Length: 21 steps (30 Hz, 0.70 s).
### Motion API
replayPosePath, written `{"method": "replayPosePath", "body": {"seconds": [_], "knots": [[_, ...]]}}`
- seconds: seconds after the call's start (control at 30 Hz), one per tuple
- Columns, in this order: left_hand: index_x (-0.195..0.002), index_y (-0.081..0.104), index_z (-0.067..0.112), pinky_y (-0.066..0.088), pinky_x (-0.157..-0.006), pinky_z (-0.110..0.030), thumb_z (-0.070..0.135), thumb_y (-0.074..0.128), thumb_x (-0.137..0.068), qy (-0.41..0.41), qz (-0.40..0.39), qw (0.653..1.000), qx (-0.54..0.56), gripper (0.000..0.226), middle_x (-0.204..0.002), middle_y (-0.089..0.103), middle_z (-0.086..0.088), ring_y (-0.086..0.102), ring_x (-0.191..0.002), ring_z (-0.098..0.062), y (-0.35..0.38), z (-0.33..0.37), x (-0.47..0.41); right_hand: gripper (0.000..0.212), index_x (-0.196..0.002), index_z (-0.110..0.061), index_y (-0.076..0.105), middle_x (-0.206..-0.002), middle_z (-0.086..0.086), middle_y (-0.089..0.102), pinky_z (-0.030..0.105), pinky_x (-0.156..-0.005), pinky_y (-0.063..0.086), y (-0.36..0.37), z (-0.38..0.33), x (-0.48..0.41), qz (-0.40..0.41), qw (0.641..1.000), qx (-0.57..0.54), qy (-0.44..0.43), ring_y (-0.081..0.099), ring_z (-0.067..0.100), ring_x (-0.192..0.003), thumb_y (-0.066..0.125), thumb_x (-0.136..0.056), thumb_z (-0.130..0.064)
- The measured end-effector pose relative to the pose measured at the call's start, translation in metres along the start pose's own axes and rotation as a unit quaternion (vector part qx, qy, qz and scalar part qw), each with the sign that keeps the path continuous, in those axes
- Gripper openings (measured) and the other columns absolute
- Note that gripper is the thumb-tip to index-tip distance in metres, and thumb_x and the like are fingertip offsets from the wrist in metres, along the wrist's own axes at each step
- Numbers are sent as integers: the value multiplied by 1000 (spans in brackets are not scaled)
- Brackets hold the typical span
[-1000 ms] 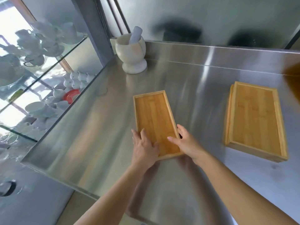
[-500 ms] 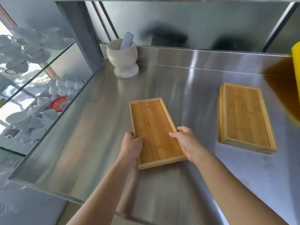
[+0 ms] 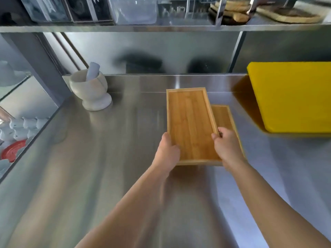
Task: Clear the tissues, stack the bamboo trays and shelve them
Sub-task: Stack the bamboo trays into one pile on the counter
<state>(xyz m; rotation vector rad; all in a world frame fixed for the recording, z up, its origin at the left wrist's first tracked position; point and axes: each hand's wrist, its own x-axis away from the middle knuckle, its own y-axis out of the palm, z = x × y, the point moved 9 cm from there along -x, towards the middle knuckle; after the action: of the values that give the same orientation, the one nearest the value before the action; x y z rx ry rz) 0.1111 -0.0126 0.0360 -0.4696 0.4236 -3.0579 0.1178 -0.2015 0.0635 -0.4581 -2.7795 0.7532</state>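
I hold a rectangular bamboo tray (image 3: 189,120) above the steel counter (image 3: 111,158), its long side running away from me. My left hand (image 3: 168,151) grips its near left edge and my right hand (image 3: 226,146) grips its near right edge. Under it and a little to the right lies the stack of bamboo trays (image 3: 223,118), mostly covered by the held tray and my right hand. No tissues show in view.
A white stone mortar with pestle (image 3: 90,92) stands at the back left. A thick yellow board (image 3: 293,97) lies at the right. A steel shelf (image 3: 161,28) overhead carries boxes and wooden boards. Glass shelves with white cups (image 3: 19,127) are at the left.
Both hands have lifted the single tray off the counter and carried it right, over the stacked trays. My view has tilted up, so the overhead shelf now shows.
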Motion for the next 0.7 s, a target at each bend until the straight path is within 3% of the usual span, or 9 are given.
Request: {"method": "replayPosePath", "body": {"seconds": [0.1, 0.23, 0.37, 0.43, 0.6, 0.7], "knots": [[-109, 42, 25, 37, -64, -17, 2, 31, -91, 8, -34, 999, 23, 31, -93, 50, 13, 48, -83, -8, 50, 3, -3, 32, -123, -1, 49, -123, 20, 57, 35, -81, 43, -35, 11, -18, 46, 996, 79, -4, 53, 36, -112, 41, -95, -12], [-104, 44, 23, 46, -76, -30, 2, 25, -87, 1, -53, 999, 12, 33, -109, 58, -3, 53, -91, -23, 94, 1, -23, 28, -114, 2, 53, -116, 22, 60, 37, -84, 46, -59, 35, -43, 66, 991, 119, 12, 55, 36, -107, 39, -95, -12], [-91, 34, 34, 41, -81, -31, -1, 25, -89, 11, -70, 997, -37, 36, -104, 43, 1, 40, -92, -16, 119, 3, -43, 26, -109, 3, 55, -111, 23, 61, 39, -84, 46, -66, 56, -62, 77, 989, 121, 26, 56, 37, -104, 39, -95, -10], [-102, 31, 32, 44, -90, -36, 1, 32, -91, 20, -55, 998, -39, 33, -109, 44, -1, 43, -96, -17, 122, 3, -53, 25, -109, 3, 56, -111, 22, 61, 39, -84, 47, -64, 65, -69, 76, 990, 118, 33, 57, 36, -104, 39, -95, -10], [-116, 44, 19, 44, -85, -32, 3, 25, -90, -45, -62, 996, -41, 36, -120, 54, -5, 50, -96, -17, 129, -27, -65, 26, -113, 2, 55, -113, 22, 61, 38, -85, 48, -54, 80, -82, 63, 990, 120, 32, 58, 35, -106, 41, -94, -7], [-133, 36, 21, 42, -101, -35, 11, 31, -93, -49, -62, 996, -47, 42, -135, 49, 1, 50, -114, -18, 130, -33, -66, 31, -122, 0, 50, -122, 21, 58, 39, -92, 47, -51, 85, -84, 51, 992, 110, 25, 55, 35, -112, 40, -94, -5]]}}
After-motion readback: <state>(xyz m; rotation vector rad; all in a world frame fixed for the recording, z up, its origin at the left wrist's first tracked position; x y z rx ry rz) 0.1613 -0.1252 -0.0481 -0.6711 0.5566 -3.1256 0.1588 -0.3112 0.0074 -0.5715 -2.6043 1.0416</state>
